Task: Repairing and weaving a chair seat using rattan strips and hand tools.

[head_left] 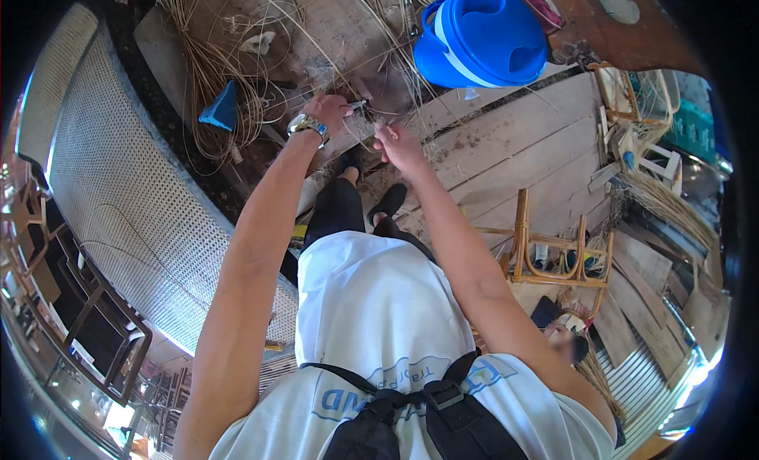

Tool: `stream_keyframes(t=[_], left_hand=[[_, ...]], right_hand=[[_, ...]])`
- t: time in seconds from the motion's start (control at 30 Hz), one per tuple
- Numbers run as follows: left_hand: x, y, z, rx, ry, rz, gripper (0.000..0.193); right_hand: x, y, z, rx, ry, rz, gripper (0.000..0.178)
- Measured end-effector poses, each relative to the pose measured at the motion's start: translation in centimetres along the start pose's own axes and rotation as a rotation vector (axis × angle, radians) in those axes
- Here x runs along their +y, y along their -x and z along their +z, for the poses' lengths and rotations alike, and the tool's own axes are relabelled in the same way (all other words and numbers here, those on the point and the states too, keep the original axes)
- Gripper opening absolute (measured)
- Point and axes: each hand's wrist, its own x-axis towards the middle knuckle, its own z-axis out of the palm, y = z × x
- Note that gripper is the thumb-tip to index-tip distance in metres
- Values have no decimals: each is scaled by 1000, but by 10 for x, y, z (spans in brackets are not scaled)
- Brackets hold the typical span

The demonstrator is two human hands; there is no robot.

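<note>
My left hand (328, 112), with a metal watch on its wrist, is closed around a small metal tool (360, 106) held out over the floor. Just to its right, my right hand (399, 146) pinches a thin rattan strand (378, 121) that runs up to the tool's tip. The two hands are almost touching. Below them are my dark trousers and black shoes (391, 199) on the wooden planks (522, 136). What the tool's jaws are doing is too small to tell.
A large woven cane panel (118, 191) curves along the left. Loose rattan coils (205, 72) and a blue scrap (221, 108) lie ahead on the left. A blue lidded tub (482, 33) stands ahead on the right. A rattan stool frame (553, 254) and stacked boards are at right.
</note>
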Motion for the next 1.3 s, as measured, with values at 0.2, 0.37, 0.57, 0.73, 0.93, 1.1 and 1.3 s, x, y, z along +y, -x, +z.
stream_keyframes(t=[0.2,0.37,0.57,0.73,0.93,1.1,1.3], left_hand=[[13,1,-15,-219,-211,61,25],[16,-2,-12,-220,-310,61,27],[-10,-7,13,-114,-212,81,24],[21,-5,-13,-128,-290,175,24],[-23,-19,25,-82,-139,116,23],[-11,-17,19,-84,-152,66,25],[6,-6,-2,-124,3,-86,27]], right_hand=[[24,-26,7,151,229,-245,44],[31,4,-14,146,351,-234,41],[126,81,-72,144,489,-177,39],[134,48,-59,248,603,-536,52],[3,3,-6,-78,-15,51,62],[46,-24,-2,167,380,-270,49],[121,72,-61,177,521,-233,44]])
